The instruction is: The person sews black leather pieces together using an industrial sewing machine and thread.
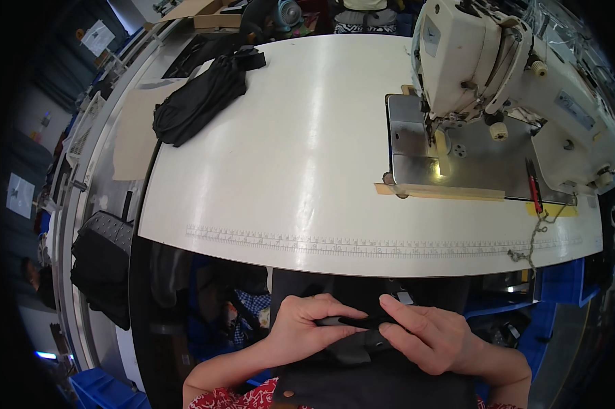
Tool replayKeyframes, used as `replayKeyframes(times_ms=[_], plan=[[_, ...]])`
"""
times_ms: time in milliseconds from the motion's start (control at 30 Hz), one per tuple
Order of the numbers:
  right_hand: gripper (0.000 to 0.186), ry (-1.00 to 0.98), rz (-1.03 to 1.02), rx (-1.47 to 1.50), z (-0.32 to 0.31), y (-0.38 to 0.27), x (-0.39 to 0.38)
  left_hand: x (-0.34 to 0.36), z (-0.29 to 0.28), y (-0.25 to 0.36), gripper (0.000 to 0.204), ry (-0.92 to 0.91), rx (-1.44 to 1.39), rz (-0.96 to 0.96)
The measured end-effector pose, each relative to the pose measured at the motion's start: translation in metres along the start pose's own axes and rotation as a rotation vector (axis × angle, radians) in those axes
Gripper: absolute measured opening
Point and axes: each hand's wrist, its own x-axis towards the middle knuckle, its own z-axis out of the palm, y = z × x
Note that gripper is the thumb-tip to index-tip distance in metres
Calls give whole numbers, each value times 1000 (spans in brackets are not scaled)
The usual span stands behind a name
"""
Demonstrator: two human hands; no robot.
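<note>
Over my lap, just below the front edge of the white table [266, 170], my left hand [304, 328] pinches a small black strip [354, 321], which looks like fabric or webbing, between thumb and fingers. My right hand [427, 335] grips the other end of the same strip, its fingertips close to those of the left. Part of the strip is hidden by the fingers, so its full shape cannot be made out. Beyond both hands, a white industrial sewing machine [457, 61] stands at the table's right side, its lamp lighting the metal bed plate [410, 140].
A black fabric pouch [201, 99] lies at the table's far left. Along the front edge runs a printed ruler strip [307, 243]. Red-handled tweezers or snips [534, 187] and a cord [525, 256] are by the machine. A blue bin [563, 283] sits under the right corner.
</note>
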Motion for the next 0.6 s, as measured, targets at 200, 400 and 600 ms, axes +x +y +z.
replayKeyframes(times_ms=[200,400,600], plan=[[22,8,117,97,3,0,-2,2,3,-1,23,8,16,107],[27,13,197,171,5,1,0,3,4,-3,22,18,53,219],[25,-56,292,243,-2,1,7,3,4,-2,21,33,72,247]])
